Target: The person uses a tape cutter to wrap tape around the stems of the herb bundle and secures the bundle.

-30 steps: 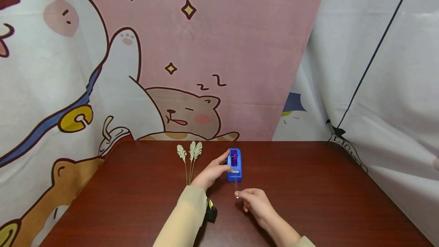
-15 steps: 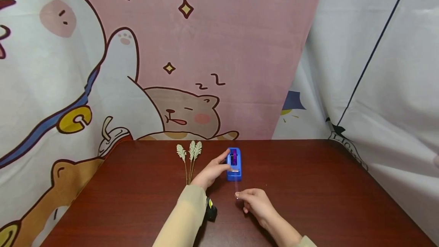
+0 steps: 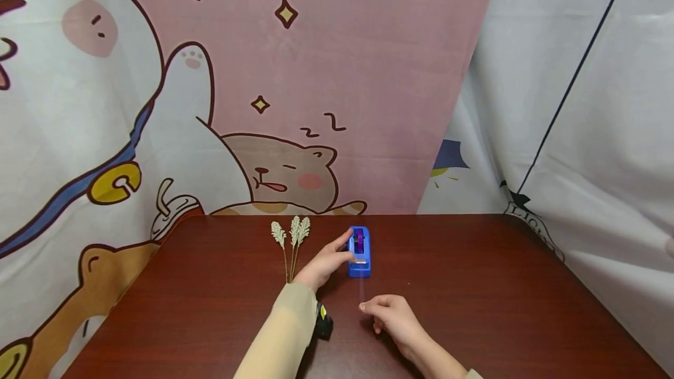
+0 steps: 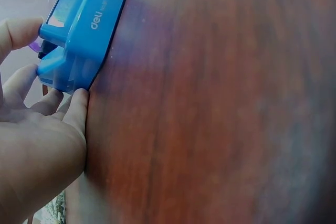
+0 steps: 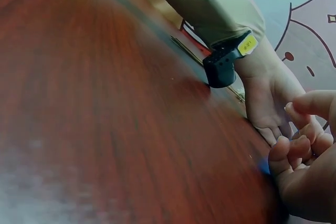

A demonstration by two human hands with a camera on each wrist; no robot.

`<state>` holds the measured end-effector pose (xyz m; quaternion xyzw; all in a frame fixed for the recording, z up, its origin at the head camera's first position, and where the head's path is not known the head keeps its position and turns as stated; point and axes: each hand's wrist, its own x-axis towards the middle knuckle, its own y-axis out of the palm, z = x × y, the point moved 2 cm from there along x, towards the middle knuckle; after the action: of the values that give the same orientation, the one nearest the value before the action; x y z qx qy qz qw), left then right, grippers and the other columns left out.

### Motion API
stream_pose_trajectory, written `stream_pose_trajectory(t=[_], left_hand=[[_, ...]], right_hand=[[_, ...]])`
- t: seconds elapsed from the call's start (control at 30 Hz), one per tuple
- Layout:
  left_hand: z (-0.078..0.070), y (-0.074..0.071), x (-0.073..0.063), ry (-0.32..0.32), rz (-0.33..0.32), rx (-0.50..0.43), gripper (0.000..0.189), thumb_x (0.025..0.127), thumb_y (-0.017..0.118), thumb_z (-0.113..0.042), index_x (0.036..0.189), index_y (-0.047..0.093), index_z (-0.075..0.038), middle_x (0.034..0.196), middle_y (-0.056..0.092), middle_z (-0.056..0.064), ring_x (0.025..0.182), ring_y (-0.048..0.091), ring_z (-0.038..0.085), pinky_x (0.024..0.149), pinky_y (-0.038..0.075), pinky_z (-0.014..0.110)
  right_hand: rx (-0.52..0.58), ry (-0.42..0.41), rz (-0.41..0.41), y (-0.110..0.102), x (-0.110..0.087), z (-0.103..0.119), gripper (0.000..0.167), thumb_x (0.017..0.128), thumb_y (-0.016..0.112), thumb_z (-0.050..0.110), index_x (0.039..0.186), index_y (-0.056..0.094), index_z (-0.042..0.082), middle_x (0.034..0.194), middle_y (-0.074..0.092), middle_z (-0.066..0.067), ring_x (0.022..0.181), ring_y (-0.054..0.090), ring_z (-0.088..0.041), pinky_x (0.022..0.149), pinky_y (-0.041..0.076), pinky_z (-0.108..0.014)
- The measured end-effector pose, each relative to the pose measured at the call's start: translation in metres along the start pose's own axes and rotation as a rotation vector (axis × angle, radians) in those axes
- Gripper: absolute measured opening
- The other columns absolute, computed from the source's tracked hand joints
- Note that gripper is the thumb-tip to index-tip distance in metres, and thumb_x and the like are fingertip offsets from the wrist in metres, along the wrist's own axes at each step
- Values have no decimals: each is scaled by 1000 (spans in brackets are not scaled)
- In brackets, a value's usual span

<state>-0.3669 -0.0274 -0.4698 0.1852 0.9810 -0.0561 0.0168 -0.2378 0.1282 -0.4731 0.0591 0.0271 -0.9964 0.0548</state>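
Observation:
A blue tape dispenser (image 3: 360, 269) with a purple roll core stands near the far edge of the table. My left hand (image 3: 322, 266) grips it from its left side; in the left wrist view the thumb is by the toothed cutter and the other fingers touch the lower side of the dispenser (image 4: 100, 30). From its front runs a strip of clear tape (image 3: 361, 290) toward me. The strip's end is at the thumb and forefinger of my right hand (image 3: 395, 317), which pinch it. In the right wrist view the tape is too faint to make out.
Several pale dried-flower stems (image 3: 295, 233) lie to the left of my left forearm. A black wrist camera (image 3: 324, 323) sits on the left wrist. The dark red-brown table (image 3: 500, 297) ends at a printed cloth backdrop (image 3: 389, 104).
My right hand has drawn slightly toward me, and the strip between it and the dispenser looks a little longer. The left hand and the dispenser have stayed in place.

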Motion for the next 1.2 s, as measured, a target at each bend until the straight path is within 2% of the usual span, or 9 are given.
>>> stream_pose_trajectory(t=[0.17,0.4,0.5,0.77,0.9,1.13,1.2], left_hand=[[1,-1,1,4,9,-9,80,80,69,-12,151,34,-24,154,30,16,140,26,32,110,17,59],[-1,1,1,-3,7,-10,80,80,69,-11,152,34,-23,153,31,18,140,27,34,110,17,59],[-1,2,1,-5,10,-8,80,80,69,-11,152,34,-23,153,31,17,140,26,33,110,18,59],[0,1,1,1,-2,-12,80,80,69,-11,151,34,-23,154,31,14,140,25,32,110,17,58],[-1,0,0,3,0,-9,81,80,69,-11,152,34,-24,154,31,14,141,24,33,110,17,58],[2,-3,0,-33,15,8,82,80,70,-13,151,34,-30,156,27,13,142,21,34,109,16,61],[-1,-3,1,-25,35,2,80,81,69,-12,151,34,-26,156,26,14,141,23,34,109,18,60]], right_hand=[[19,14,40,-2,-8,-1,23,85,69,10,85,66,-13,52,46,4,48,44,-11,49,42,-25],[111,64,96,-7,-16,-2,21,86,67,10,89,67,-11,51,41,6,46,37,-8,49,38,-24],[80,77,94,-8,-17,-2,21,86,68,11,88,67,-10,52,39,6,45,34,-6,46,37,-22],[-85,55,93,-7,-15,0,21,84,69,14,87,71,-7,48,41,7,37,35,-2,39,37,-19],[-93,51,95,-7,-15,1,21,83,69,13,88,71,-7,48,41,7,36,35,-1,38,37,-19],[-66,65,107,-7,-16,-2,22,84,70,15,86,69,-7,49,40,6,36,36,-2,38,37,-18],[-62,63,103,-7,-16,-3,22,84,70,15,86,69,-7,49,40,6,37,36,-2,38,37,-19]])
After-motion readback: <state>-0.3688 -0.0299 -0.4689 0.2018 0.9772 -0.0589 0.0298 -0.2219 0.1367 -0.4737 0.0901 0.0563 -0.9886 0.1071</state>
